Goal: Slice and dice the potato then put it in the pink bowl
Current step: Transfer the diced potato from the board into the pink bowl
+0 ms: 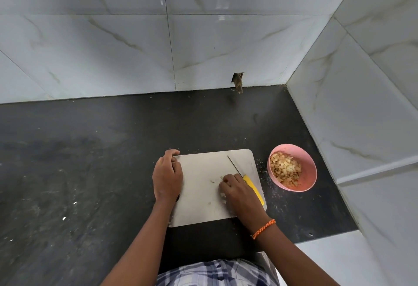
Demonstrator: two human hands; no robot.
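Looking down from the head camera, the left hand (167, 176) curls its fingers over the far left corner of the board (203, 206), apparently to keep it from sliding on the dark counter (90, 161). The right hand (236, 189) lies knuckles-up on the board with fingers bent over a few pale potato bits (223, 197) that peek out at its left edge; whether it pinches them or only rakes them together I cannot tell. The knife (235, 165) lies flat on the board by that hand, yellow handle toward the person (set aside, probably, to free the fingers for gathering). Most of the potato is already diced and heaped in the bowl (309, 172), which stands just right of the board, near enough for a short carry. Judging by that, only these last bits remain to move.
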